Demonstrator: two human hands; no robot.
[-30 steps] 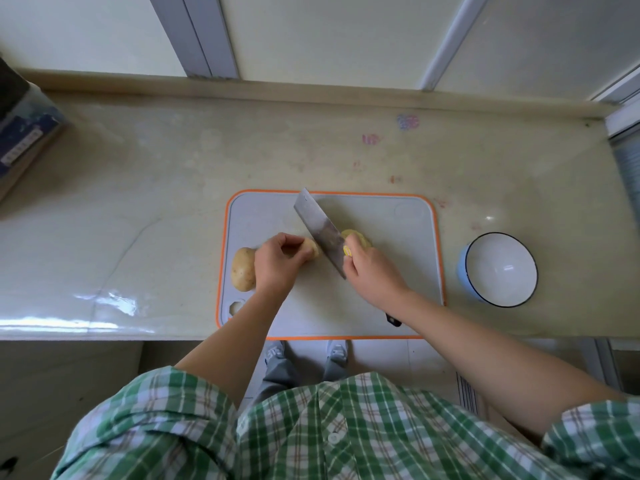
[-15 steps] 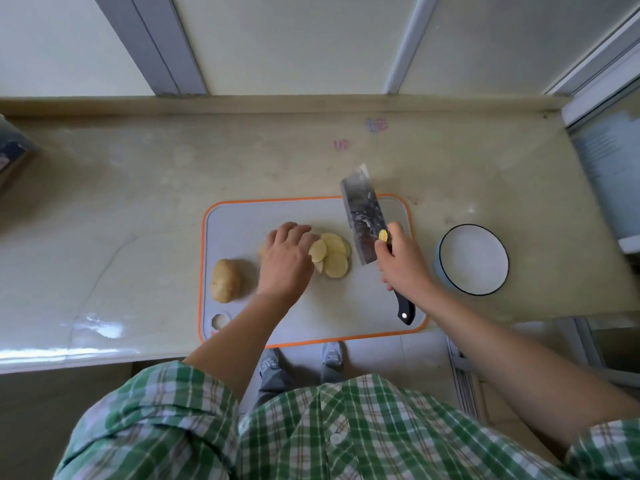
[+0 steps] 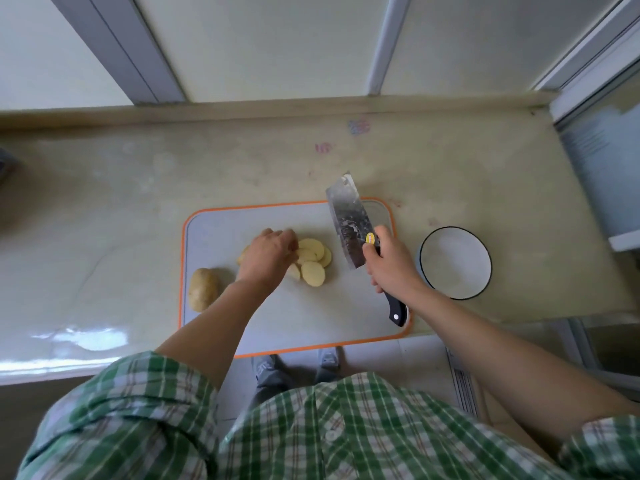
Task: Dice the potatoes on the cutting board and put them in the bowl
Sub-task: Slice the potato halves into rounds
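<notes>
While potato slices [image 3: 311, 259] lie fanned on the cutting board [image 3: 311, 313], left grip [image 3: 268, 252] sits on them, pinching or pressing unclear | right grip [image 3: 391, 268] clasps knife [image 3: 349, 230], blade clear of them | next, likely: stack slices, cut strips, then cubes

The person wears a plaid shirt [image 3: 346, 427] in green and white with thin brownish lines and 1 small white button [image 3: 331, 435] showing at the front. Its left sleeve [image 3: 131, 403] and right sleeve [image 3: 602, 445] are short, leaving both forearms bare to the left hand [image 3: 268, 252] and right hand [image 3: 393, 268]. Below are grey trousers [image 3: 273, 384] and 2 grey shoes [image 3: 263, 365].
</notes>
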